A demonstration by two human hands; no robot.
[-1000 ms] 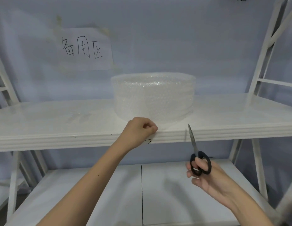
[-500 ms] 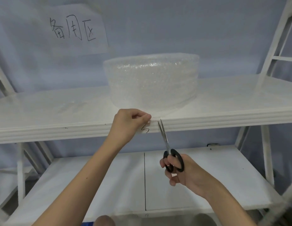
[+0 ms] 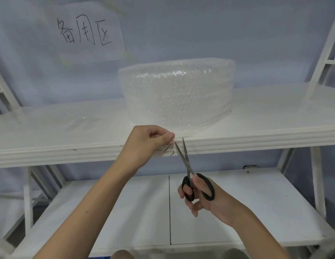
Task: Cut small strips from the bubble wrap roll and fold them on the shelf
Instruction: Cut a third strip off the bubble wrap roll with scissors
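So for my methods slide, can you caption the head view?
Left hand pinches the bubble wrap's loose end at the shelf edge while the right hand brings open scissors to it.

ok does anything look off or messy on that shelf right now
Nothing is spilled or damaged. Only oddities: a black scribble on the upper shelf front edge, and the paper sign on the wall hangs slightly askew. The bubble wrap roll sits upright.
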